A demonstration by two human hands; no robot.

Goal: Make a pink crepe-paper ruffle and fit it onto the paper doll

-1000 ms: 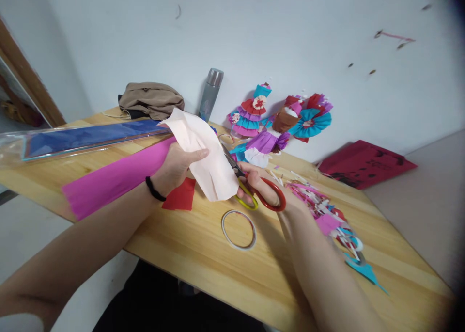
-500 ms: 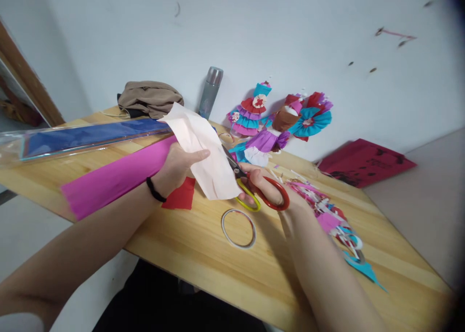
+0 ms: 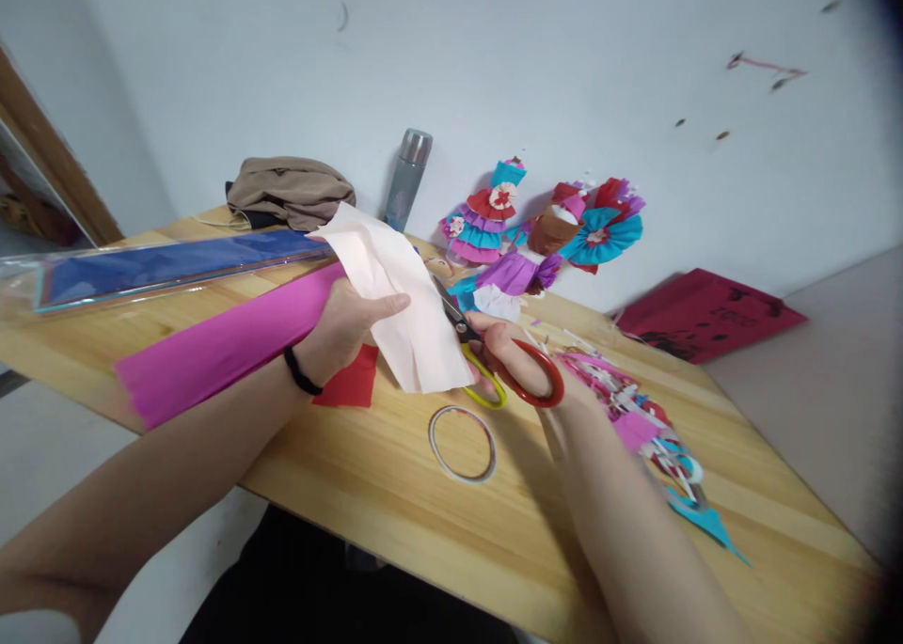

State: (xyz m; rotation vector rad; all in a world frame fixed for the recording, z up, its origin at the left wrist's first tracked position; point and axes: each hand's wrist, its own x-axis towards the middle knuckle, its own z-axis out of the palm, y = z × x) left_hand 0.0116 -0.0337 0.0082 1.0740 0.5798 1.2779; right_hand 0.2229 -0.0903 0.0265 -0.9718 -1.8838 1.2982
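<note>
My left hand (image 3: 343, 329) grips a pale peach sheet of crepe paper (image 3: 399, 301), holding it up above the wooden table (image 3: 395, 494). In my right hand (image 3: 504, 348) are scissors (image 3: 494, 362) with one red and one yellow handle loop. Their blades meet the right edge of the peach sheet. A black band circles my left wrist. Below the hands lies a ring of tape (image 3: 463, 443). A red paper scrap (image 3: 349, 384) sits under my left wrist.
A long magenta crepe sheet (image 3: 226, 343) and a blue pack in clear wrap (image 3: 162, 268) lie at left. Paper-dress dolls (image 3: 536, 230), a grey bottle (image 3: 407, 179) and a brown cloth bundle (image 3: 293, 191) stand by the wall. Coloured scraps (image 3: 635, 418) lie right; a red bag (image 3: 705, 315) behind.
The scissors' handles have spread slightly and shifted a little right and down along the peach sheet. My left hand keeps its grip almost unmoved.
</note>
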